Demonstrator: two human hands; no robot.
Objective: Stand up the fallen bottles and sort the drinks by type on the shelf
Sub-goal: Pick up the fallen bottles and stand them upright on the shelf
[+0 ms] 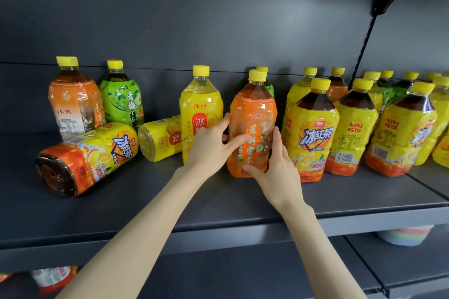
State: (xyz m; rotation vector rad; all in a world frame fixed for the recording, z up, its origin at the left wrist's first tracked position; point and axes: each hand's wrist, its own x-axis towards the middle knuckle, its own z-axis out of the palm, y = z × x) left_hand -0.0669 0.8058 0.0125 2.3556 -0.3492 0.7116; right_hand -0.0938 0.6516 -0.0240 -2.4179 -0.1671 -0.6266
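My left grip (211,138) and right grip (274,167) clasp the upright orange 沐典 bottle (252,128); bare shelf (170,201) lies toward the front edge.

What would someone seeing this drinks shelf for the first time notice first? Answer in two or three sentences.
Two bare hands, the left hand and right hand, clasp an upright orange bottle at the shelf's centre. On the left, two bottles lie fallen: an iced-tea bottle and a smaller yellow bottle.
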